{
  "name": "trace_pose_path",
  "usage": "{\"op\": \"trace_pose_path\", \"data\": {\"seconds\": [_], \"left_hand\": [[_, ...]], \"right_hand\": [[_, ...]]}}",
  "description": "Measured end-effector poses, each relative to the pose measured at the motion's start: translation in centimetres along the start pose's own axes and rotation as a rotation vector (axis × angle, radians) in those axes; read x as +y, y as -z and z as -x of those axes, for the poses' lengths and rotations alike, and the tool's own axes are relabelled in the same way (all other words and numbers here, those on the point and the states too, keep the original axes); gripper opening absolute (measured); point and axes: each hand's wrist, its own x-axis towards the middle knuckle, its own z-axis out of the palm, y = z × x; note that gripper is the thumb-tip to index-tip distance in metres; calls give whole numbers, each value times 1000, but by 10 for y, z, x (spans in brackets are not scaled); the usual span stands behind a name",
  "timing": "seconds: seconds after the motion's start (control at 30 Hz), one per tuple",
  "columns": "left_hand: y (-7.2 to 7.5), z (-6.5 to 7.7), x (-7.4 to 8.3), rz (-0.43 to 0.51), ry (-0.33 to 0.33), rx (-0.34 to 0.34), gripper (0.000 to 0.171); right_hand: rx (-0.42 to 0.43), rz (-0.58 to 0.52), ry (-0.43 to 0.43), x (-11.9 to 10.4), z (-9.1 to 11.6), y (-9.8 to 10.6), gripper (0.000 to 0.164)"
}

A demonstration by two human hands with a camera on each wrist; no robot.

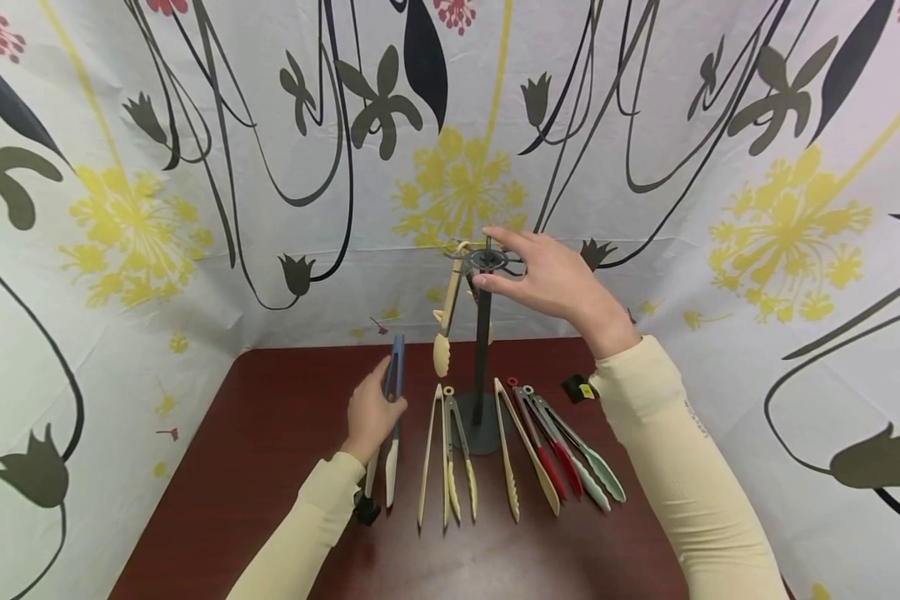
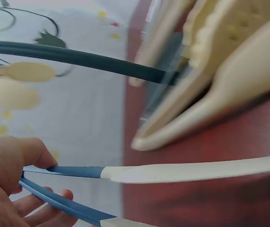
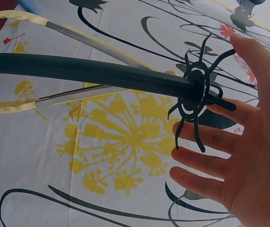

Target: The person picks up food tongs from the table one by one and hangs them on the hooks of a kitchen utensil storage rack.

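Observation:
My left hand [image 1: 371,417] grips blue tongs [image 2: 78,172] with white tips near the top, at the table's left. Their two arms stand apart in the left wrist view. At the top of a dark stand [image 1: 483,333], my right hand [image 1: 543,271] is spread around the ring of hooks [image 1: 489,260]. Its thumb and fingers lie close to the hooks, fairly straight; in the right wrist view the thumb seems to touch one hook [image 3: 222,57]. Cream-tipped tongs [image 1: 442,354] with steel arms hang from the left of the ring.
On the dark red table [image 1: 285,417] lie several tongs: wooden tongs [image 1: 431,454], cream-tipped tongs [image 1: 461,442], beige tongs [image 1: 521,442], red tongs [image 1: 543,442] and green-tipped tongs [image 1: 596,458]. A small black object [image 1: 577,387] lies at the right. Patterned cloth [image 1: 270,208] surrounds the table.

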Motion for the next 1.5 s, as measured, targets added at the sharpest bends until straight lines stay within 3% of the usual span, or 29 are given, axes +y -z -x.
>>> {"op": "trace_pose_path", "data": {"seconds": [0.37,0.53,0.67,1.07,1.33,1.5], "left_hand": [[31,-19,58,51,-225,183,78],[39,-23,84,59,-347,292,77],[43,-27,102,60,-411,338,78],[43,-38,124,56,-419,340,77],[42,-42,128,51,-453,360,78],[40,-42,129,38,-467,339,80]], "right_hand": [[10,22,-5,-1,1,2,85],[14,28,-6,0,1,1,84],[23,28,-8,1,0,0,84],[33,28,10,0,1,-3,83],[44,21,14,-1,1,-3,82],[46,20,11,-2,1,-3,82]]}}
